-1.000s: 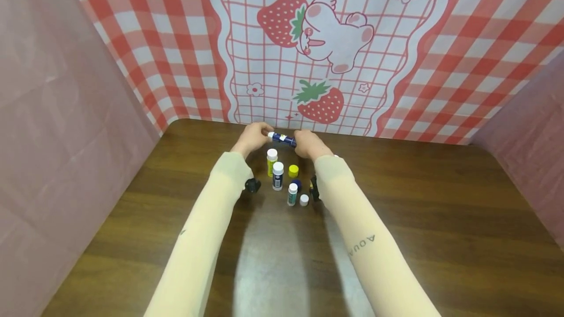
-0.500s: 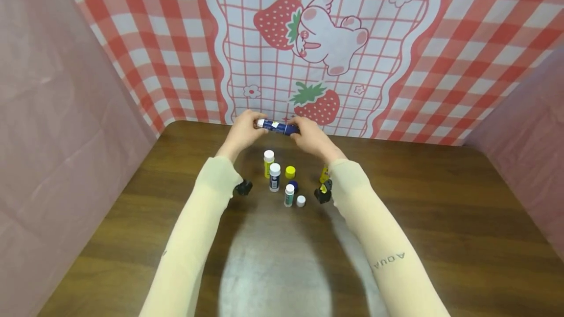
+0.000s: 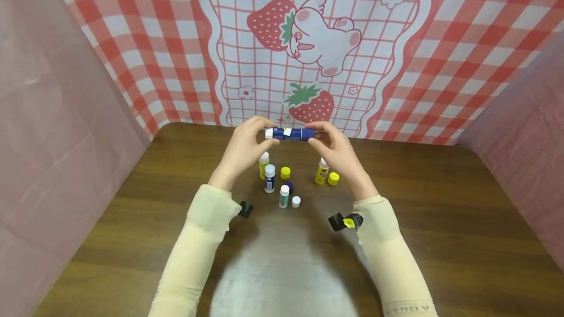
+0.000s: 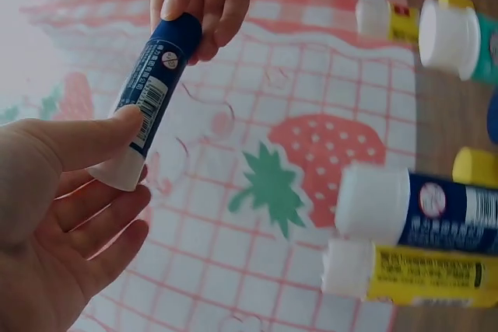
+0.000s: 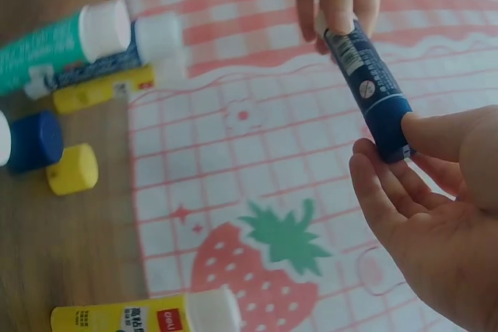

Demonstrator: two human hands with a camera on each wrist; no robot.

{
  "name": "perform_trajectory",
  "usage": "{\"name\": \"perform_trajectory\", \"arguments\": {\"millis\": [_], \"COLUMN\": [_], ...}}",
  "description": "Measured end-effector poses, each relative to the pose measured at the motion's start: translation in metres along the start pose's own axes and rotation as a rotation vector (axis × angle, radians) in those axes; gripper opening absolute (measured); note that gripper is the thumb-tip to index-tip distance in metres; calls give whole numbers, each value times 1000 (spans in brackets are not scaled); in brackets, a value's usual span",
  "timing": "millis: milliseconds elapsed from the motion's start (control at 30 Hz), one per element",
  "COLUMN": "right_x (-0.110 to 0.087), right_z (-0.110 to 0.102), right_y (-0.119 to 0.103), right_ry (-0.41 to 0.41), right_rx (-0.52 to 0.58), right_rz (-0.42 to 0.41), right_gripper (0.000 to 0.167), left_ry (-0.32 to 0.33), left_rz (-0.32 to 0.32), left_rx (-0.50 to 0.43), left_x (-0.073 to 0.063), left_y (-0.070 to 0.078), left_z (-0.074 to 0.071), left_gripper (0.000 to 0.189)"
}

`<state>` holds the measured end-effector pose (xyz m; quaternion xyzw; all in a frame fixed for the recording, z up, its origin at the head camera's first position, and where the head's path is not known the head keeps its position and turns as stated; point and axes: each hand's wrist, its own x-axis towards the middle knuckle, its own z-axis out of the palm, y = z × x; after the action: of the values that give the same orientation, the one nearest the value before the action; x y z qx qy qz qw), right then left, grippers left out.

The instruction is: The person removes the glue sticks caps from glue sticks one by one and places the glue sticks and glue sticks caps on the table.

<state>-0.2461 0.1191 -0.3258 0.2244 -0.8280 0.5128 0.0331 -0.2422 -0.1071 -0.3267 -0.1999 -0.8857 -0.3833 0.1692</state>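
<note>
A navy glue stick [image 3: 289, 134] lies sideways in the air between my two hands in the head view. My left hand [image 3: 244, 147] pinches its white end between thumb and fingers. At the other end, my right hand [image 3: 338, 153] pinches the navy cap, which sits on the stick. The left wrist view shows the glue stick [image 4: 156, 87] with its printed barcode, the left thumb pressing on the label. In the right wrist view, the right thumb and fingertips touch the cap [image 5: 389, 128].
Below stand a yellow glue stick [image 3: 263, 166], a navy one [image 3: 270, 179] and a small teal one [image 3: 284, 197], all white-topped. Another yellow glue stick [image 3: 321, 172] is to the right. Loose caps lie nearby: yellow [image 3: 285, 173], navy [image 3: 288, 187], white [image 3: 296, 202] and yellow [image 3: 333, 179]. A checked cloth [image 3: 176, 53] hangs behind.
The glue stick has risen, come closer and turned from slanted to nearly level. My right hand has shifted right, uncovering the right-hand yellow glue stick and its neighbouring cap.
</note>
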Motion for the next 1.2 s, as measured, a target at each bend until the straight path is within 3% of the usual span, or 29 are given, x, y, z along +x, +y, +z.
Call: {"name": "perform_trajectory", "arguments": {"millis": [133, 233, 367, 467, 633, 900, 1100, 1200], "right_x": [-18, -29, -38, -44, -49, -56, -60, -62], "right_z": [-3, -4, -5, -4, -4, -6, -8, -11], "right_y": [-5, -8, -10, -8, -7, -5, -11, -15], "right_ry": [43, 42, 28, 32, 36, 29, 47, 65], "right_rx": [1, -29, -79, -120, -142, -160, -175, -189], "right_rz": [-67, -64, -35, -33, -75, -101, -157, -181], "right_gripper": [32, 32, 32, 31, 29, 30, 31, 30], "left_ry": [-18, -54, -129, -164, -136, -139, -131, -97], "left_rz": [28, 18, 2, 9, 49, 113, 202, 246], "left_rx": [-24, -18, 58, 168, 284, 327, 341, 355], "left_x": [-11, -18, -22, -25, -29, -34, -39, -40], "left_y": [13, 19, 27, 36, 45, 46, 52, 57], "left_z": [0, 1, 4, 9, 21, 27, 25, 27], "left_gripper": [32, 33, 32, 30, 28, 29, 34, 31]}}
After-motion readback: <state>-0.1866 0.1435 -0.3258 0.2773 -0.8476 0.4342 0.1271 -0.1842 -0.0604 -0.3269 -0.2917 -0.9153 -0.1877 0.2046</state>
